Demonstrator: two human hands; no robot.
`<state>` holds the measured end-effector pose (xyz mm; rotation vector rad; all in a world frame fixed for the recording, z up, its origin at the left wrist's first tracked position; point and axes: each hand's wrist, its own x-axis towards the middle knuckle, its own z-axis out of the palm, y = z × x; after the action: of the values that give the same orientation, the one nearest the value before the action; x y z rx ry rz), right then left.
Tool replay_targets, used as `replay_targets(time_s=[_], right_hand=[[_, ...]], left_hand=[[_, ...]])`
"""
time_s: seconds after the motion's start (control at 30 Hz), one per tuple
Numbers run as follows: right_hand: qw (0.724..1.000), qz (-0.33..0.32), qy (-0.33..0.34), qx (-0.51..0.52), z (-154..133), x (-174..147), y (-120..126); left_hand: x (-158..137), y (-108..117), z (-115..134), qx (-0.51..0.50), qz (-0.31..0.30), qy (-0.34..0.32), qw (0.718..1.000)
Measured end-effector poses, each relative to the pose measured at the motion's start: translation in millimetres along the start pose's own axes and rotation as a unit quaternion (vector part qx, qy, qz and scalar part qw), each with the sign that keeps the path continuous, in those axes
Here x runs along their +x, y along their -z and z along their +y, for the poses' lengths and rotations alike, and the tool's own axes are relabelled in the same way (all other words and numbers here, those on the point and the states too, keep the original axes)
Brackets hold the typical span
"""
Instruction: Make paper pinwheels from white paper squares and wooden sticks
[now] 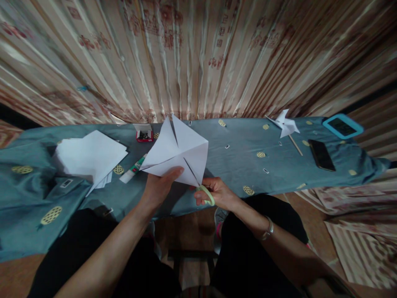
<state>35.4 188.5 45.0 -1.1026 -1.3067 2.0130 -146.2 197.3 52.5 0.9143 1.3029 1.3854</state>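
A square sheet of white paper (192, 151) hangs over the table's front part, with slits running from its corners toward the middle. My left hand (159, 186) grips its near edge, thumb on top and the fingers hidden beneath. My right hand (215, 193) is closed around the pale green handle of a pair of scissors (208, 194). The scissors are at the sheet's near right corner, at the end of a slit; their blades are mostly hidden. A glue tube (133, 169) with a green and white body lies left of the sheet.
On the blue cloth-covered table (242, 174) a stack of white paper (89, 155) lies left and a small red box (144, 134) stands open behind. Rightward are a paper pinwheel (284, 124) on a stick, a black phone (321, 155) and a blue-framed tablet (343, 126). Curtains (192, 62) hang behind.
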Motion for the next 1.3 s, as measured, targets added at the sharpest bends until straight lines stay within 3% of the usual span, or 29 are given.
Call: replay_targets(time_s=[1.3], right_hand=[[1.0, 0.007, -0.008, -0.001, -1.4, -0.1, -0.1]], left_hand=[[-3.8, 0.1, 2.4, 0.014, 0.005, 0.014, 1.0]])
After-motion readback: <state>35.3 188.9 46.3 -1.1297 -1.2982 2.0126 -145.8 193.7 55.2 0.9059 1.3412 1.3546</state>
